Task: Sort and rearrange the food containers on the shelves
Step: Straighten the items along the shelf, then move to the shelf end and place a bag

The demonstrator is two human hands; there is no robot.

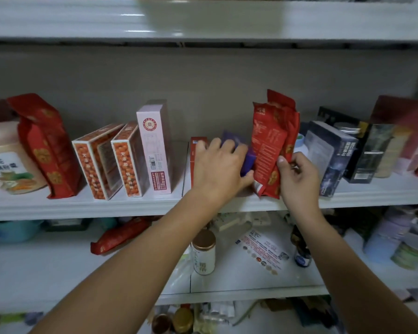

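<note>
Centre frame: left hand [217, 165] grips a purple packet [248, 160], right hand [298, 175] pinches a red pouch [268, 145]. Boxes [128, 162] at left stand grouped; lower shelf [46, 268] looks unsorted.

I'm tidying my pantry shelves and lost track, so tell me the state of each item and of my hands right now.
left hand, grips the purple packet
right hand, pinches the red pouch at its lower edge
red pouch, upright
pink box, upright, closed
orange boxes, standing, tilted
white tin, upright, lid on
red packet, lying flat
</note>
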